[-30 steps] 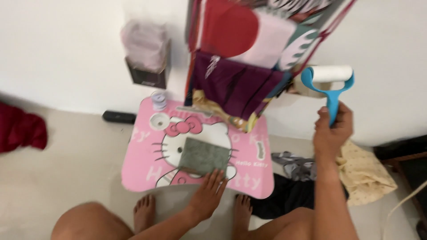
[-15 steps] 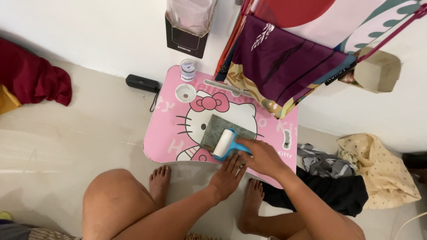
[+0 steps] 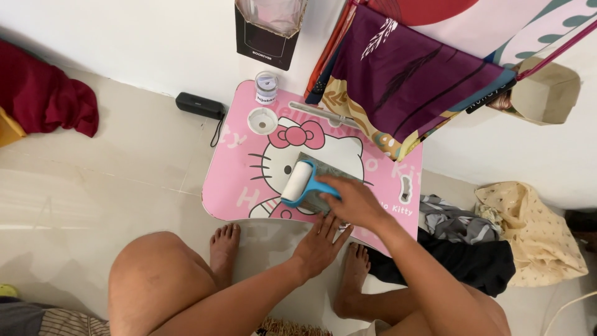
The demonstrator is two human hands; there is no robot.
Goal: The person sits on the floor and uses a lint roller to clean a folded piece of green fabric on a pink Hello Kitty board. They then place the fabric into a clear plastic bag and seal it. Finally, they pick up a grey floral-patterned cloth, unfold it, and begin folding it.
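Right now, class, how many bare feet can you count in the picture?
2: the left foot on the floor beside the pink table, and the right foot below the left hand.

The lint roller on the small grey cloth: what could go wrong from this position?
1. The left hand presses only the near edge of the grey cloth, so the sticky lint roller in the right hand may lift or bunch the cloth.
2. The small jar and the white cap stand on the same pink lap table; a wide stroke may knock them off.
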